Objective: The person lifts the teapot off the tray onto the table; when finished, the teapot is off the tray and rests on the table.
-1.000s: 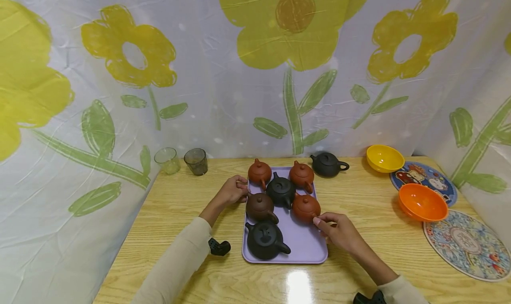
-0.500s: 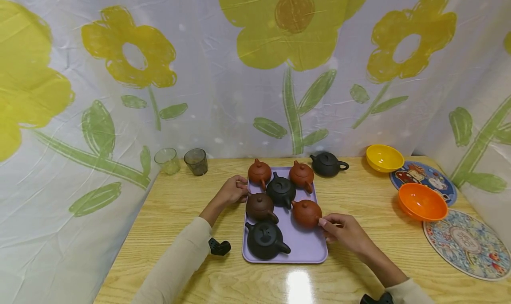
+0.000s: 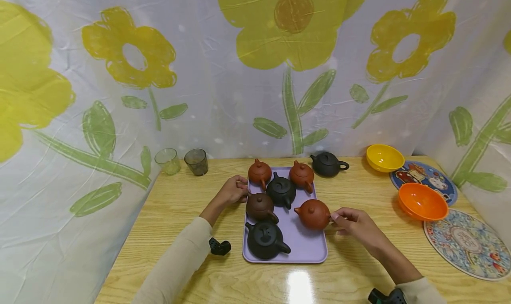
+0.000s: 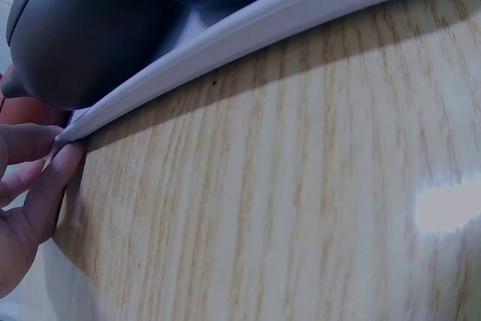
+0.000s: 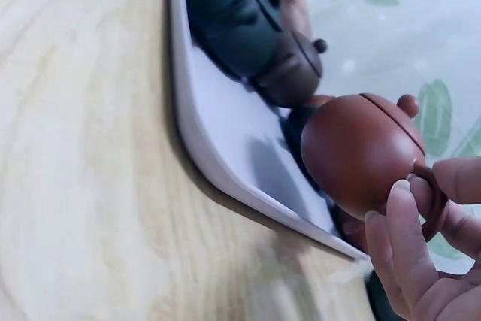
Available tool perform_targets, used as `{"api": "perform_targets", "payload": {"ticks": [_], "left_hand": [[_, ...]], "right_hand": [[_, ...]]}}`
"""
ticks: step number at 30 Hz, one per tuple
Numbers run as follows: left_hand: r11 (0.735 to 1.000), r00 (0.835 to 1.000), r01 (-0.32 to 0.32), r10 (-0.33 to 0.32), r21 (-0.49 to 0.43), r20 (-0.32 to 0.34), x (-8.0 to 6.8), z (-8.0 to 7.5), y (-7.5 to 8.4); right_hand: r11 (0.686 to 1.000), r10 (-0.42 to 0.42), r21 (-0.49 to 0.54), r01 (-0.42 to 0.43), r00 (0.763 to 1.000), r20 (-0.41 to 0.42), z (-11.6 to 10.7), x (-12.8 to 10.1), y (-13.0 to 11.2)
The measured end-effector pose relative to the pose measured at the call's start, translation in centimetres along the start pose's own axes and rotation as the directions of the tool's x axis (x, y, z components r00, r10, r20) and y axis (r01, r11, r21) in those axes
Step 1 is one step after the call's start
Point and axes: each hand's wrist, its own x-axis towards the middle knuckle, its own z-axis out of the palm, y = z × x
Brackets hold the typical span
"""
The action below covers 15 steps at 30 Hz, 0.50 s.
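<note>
My right hand [image 3: 355, 226] pinches the handle of a reddish-brown teapot [image 3: 314, 214], which is raised over the right side of the lilac tray [image 3: 297, 247]. The right wrist view shows fingers through and around that handle, the teapot [image 5: 359, 152] apart from the tray floor. At the tray's left rim, my left hand [image 3: 233, 190] pinches the edge between thumb and finger, plain in the left wrist view. On the tray stand two smaller reddish teapots [image 3: 259, 172] at the back, a black teapot [image 3: 281, 190] in the middle, a dark brown teapot [image 3: 260, 206] and a larger black one [image 3: 265, 240] at front left.
Behind the tray's right corner stands another black teapot [image 3: 327, 164]. Two glasses [image 3: 196, 162] are at the back left. A yellow bowl [image 3: 385, 158] and an orange bowl [image 3: 423, 202] sit at the right, by two round patterned mats [image 3: 467, 244]. A flowered cloth hangs behind the table.
The right hand has lifted the reddish-brown teapot from its place beside the black one and drawn it right and toward me. The left hand has stayed at the tray rim.
</note>
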Motion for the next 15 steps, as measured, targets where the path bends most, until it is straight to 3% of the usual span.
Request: {"api": "perform_targets", "payload": {"ticks": [15], "left_hand": [[1.0, 1.0, -0.003, 0.003, 0.007, -0.007, -0.2, 0.0, 0.1]], "right_hand": [[1.0, 0.022, 0.021, -0.023, 0.999, 0.044, -3.9, 1.4, -1.2]]}}
